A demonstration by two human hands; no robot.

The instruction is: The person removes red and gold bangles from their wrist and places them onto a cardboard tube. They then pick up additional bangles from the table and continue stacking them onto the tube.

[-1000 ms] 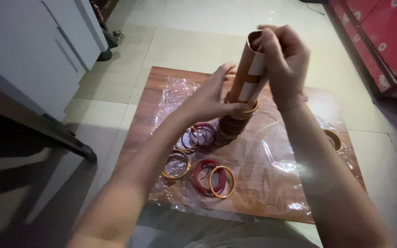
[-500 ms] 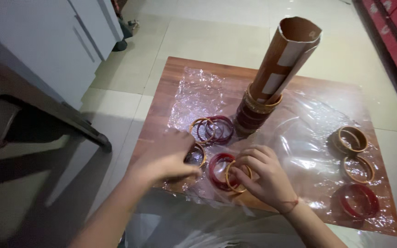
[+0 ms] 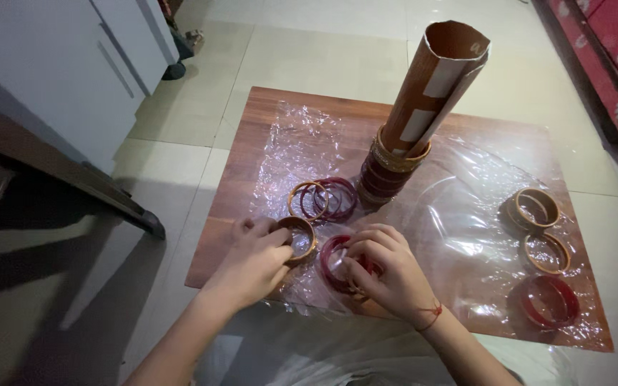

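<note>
A tall brown cardboard tube (image 3: 434, 82) stands on a wooden board (image 3: 252, 121) covered with clear plastic film (image 3: 459, 214). Gold and maroon bangles (image 3: 384, 171) are stacked round the tube's base. My left hand (image 3: 252, 261) grips a stack of gold bangles (image 3: 300, 239) at the board's near edge. My right hand (image 3: 388, 275) closes over a red bangle set (image 3: 334, 261) beside it. A loose gold and maroon bangle group (image 3: 323, 200) lies just beyond both hands.
At the board's right lie two gold bangle stacks (image 3: 536, 209) (image 3: 546, 252) and a red set (image 3: 551, 302). A white cabinet (image 3: 59, 64) and a dark furniture leg (image 3: 80, 189) stand left. A red patterned cloth (image 3: 609, 50) is far right. The floor is tiled.
Both hands left the tube and dropped to the near bangles. My left hand has closed round the gold stack; my right hand now covers the red set and the gold ring on it.
</note>
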